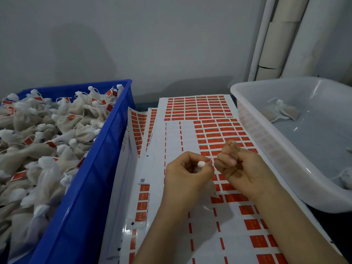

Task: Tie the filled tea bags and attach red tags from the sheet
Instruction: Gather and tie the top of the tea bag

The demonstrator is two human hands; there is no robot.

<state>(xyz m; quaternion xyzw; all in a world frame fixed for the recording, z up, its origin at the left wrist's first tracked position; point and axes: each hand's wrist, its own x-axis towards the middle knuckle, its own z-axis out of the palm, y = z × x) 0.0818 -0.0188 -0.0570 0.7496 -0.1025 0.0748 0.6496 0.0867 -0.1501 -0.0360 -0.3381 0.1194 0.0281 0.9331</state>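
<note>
Two hands tying a tea bag over a sheet of red tags

Left hand [187,172] grips the tea bag [201,164] at its gathered neck; right hand [235,164] pinches its string [214,159] taut (apparently cinching), above the tag sheet [219,134]; tagged bags fill the blue crate [99,168]

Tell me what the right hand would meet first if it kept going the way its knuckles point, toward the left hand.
Probably the left hand itself, at the gathered white top of the tea bag it pinches. The right hand sits just beside it, with only a narrow gap showing between them; depth is hard to judge.
</note>
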